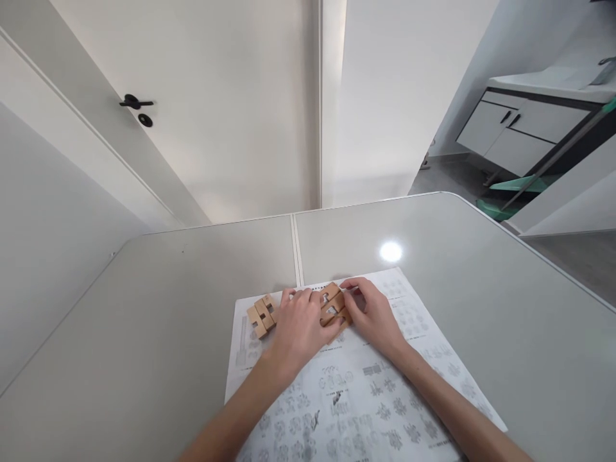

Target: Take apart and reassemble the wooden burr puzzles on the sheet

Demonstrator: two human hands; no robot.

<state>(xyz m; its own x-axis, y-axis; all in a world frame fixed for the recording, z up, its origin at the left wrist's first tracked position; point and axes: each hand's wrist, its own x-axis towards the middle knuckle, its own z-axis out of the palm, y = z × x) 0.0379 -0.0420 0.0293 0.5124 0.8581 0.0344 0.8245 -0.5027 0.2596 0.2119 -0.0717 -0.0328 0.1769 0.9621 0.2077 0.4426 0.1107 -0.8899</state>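
Several notched wooden puzzle pieces lie side by side at the top of a printed instruction sheet. My left hand is curled over their left end, with its thumb along the near edge. At their right end, my right hand pinches the edge between thumb and fingers. Another cluster of notched wooden pieces sits just left of my left hand, partly covered by it. What lies under my left palm is hidden.
The sheet, printed with small diagrams, rests on a grey table with a seam running away from me. Past the far edge is a white door with a black handle. A sink cabinet stands at the far right.
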